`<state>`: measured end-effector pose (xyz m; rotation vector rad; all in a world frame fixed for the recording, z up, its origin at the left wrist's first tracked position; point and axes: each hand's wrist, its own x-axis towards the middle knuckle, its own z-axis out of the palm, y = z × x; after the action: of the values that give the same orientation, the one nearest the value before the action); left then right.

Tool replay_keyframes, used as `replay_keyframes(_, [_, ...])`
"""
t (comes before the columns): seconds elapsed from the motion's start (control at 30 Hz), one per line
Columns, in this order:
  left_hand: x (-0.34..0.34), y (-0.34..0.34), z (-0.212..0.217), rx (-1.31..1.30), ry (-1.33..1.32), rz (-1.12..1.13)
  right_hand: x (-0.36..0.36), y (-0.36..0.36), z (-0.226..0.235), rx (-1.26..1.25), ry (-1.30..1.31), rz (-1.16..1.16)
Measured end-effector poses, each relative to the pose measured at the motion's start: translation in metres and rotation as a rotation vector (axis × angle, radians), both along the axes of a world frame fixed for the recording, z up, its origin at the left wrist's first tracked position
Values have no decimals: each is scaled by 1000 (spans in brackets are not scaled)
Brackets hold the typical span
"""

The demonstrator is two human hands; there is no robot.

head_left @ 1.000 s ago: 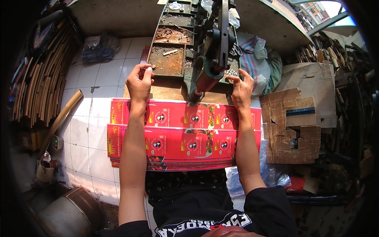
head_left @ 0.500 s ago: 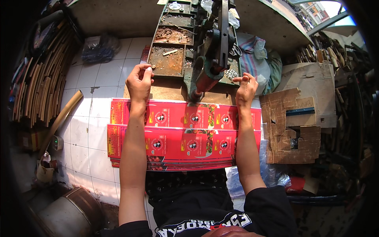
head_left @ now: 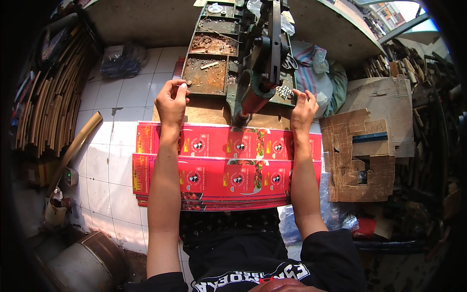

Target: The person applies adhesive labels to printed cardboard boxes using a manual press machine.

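My left hand (head_left: 171,103) is at the near left corner of a rusty compartment tray (head_left: 206,80), its thumb and forefinger pinched together. A small round brownish piece (head_left: 189,83) shows right at those fingertips; whether it is gripped or lies in the tray is unclear. On the other side, my right hand (head_left: 304,111) is beside a heap of small silvery rings or eyelets (head_left: 283,91), fingers bent and drawn together; anything between them is too small to see. Between the hands stands a green metal hand press (head_left: 253,92). Beneath my forearms lie stacked red printed sheets (head_left: 219,177), overlapping in two rows.
Cut brown boards (head_left: 360,160) lie to the right, near a striped sack (head_left: 314,73). Many sheets (head_left: 53,92) lean upright at the far left. A curved tan tube (head_left: 78,141) and a metal drum (head_left: 95,265) stand over the white tiled floor (head_left: 121,146).
My right hand has drawn slightly right, away from the heap of silvery pieces, uncovering more of it, and its fingers have shifted. My left hand stays nearly still.
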<state>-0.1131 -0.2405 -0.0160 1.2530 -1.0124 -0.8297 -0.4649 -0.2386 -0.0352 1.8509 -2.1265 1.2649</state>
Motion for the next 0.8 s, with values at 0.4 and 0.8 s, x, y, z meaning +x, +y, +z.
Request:
replay_keyframes(0.4, [-3, 3, 5, -35, -63, 10, -3, -2, -5, 37, -30, 43])
replay_keyframes(0.8, [-38, 55, 94, -879, -660, -50, -2, -4, -12, -14, -95, 40])
